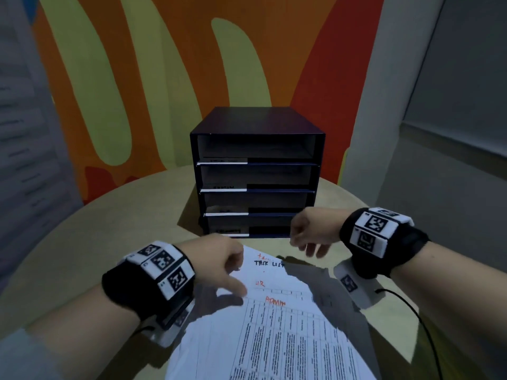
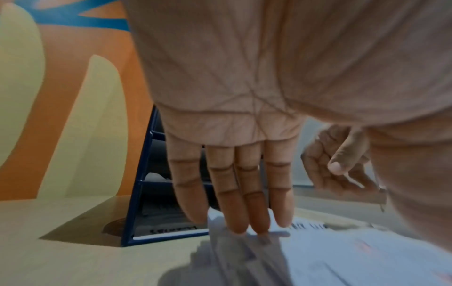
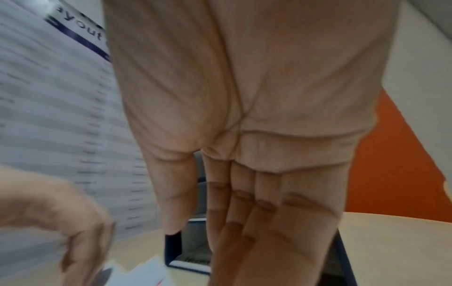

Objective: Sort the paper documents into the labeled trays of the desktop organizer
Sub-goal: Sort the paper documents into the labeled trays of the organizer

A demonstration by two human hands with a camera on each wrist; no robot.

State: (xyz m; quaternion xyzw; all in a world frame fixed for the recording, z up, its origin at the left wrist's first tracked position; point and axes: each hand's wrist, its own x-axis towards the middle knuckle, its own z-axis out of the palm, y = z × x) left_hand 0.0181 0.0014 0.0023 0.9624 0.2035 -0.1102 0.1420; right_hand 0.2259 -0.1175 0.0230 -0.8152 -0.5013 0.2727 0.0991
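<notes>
Several white sheets [image 1: 277,319] lie fanned on the table, with "TASK LIST", "HR" and "ADMIN" written near their tops. Behind them stands the dark blue organizer [image 1: 258,171], with stacked trays and white label strips on the left of each front edge. My left hand [image 1: 233,270] is over the sheets' far left corner. In the left wrist view its straight fingers [image 2: 244,222] touch the paper edge [image 2: 342,249]. My right hand [image 1: 310,245] hovers above the sheets by the organizer's bottom right corner. Its fingers [image 3: 232,232] are relaxed and hold nothing.
The round beige table [image 1: 109,229] carries everything. A black cable [image 1: 417,316] runs along the table under my right wrist. An orange and green painted wall [image 1: 164,78] rises right behind the organizer. A printed poster [image 3: 61,116] hangs on the left.
</notes>
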